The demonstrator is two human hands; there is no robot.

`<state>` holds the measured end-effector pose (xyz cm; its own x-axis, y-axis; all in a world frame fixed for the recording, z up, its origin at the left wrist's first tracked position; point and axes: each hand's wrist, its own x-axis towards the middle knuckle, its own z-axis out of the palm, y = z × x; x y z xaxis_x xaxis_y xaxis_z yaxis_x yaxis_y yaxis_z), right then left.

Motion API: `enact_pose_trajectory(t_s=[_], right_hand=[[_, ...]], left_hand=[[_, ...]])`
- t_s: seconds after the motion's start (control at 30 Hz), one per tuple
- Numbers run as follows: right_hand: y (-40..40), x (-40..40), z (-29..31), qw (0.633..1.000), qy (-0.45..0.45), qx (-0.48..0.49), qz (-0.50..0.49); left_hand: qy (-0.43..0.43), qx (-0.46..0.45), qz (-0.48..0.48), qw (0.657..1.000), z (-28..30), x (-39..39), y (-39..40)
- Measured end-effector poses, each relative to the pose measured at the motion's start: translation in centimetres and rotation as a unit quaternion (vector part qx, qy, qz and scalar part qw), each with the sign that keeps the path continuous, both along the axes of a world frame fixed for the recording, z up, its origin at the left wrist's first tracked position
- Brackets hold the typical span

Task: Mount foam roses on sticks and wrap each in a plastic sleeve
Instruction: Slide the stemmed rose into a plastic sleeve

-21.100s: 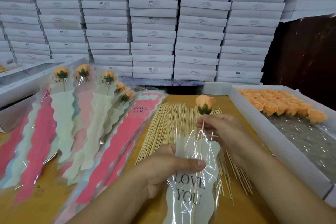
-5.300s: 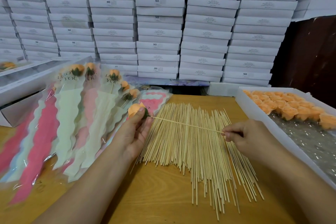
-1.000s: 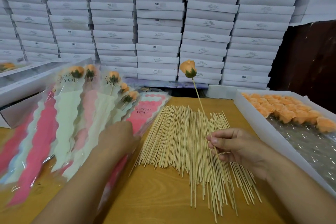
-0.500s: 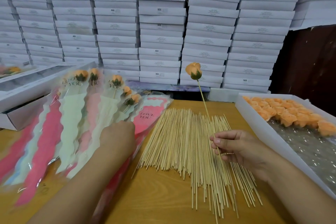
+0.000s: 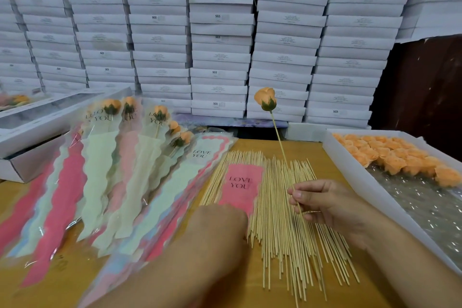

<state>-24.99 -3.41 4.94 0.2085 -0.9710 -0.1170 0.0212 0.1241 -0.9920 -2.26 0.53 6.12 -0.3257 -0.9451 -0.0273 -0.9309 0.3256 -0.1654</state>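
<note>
Upright over the table's middle, the right hand [image 5: 327, 204] pinches a thin stick [image 5: 283, 151] between thumb and fingertips, and the orange foam rose [image 5: 265, 98] mounted on its top stands out against the stacked white boxes [image 5: 221, 32] behind. Below it, the loose sticks [image 5: 282, 227] lie fanned across the wooden table [image 5: 270, 146]. The left hand [image 5: 221, 224], blurred, holds the lower end of a pink "LOVE YOU" sleeve [image 5: 240, 186] lying over those sticks; its fingers cannot be made out. Wrapped roses [image 5: 110, 147] and spare sleeves cover the left side, while a white tray [image 5: 350, 170] of loose orange roses sits at the right edge.
</note>
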Motion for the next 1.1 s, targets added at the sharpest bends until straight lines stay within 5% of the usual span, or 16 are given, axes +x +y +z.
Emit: enact_pose_trajectory(t_s=[0.37, 0.63, 1.1], right_hand=[[0.2, 0.0, 0.3, 1.0, 0.003, -0.007, -0.01], [0.0, -0.4, 0.2, 1.0, 0.005, -0.005, -0.017], [0.1, -0.4, 0.2, 1.0, 0.005, -0.011, -0.015]], left_hand=[[0.251, -0.022, 0.117, 0.961, -2.0, 0.7, -6.8], [0.266, 0.047, 0.157, 0.95, -3.0, 0.3, -9.5], [0.542, 0.077, 0.225, 0.806, -2.4, 1.3, -9.1]])
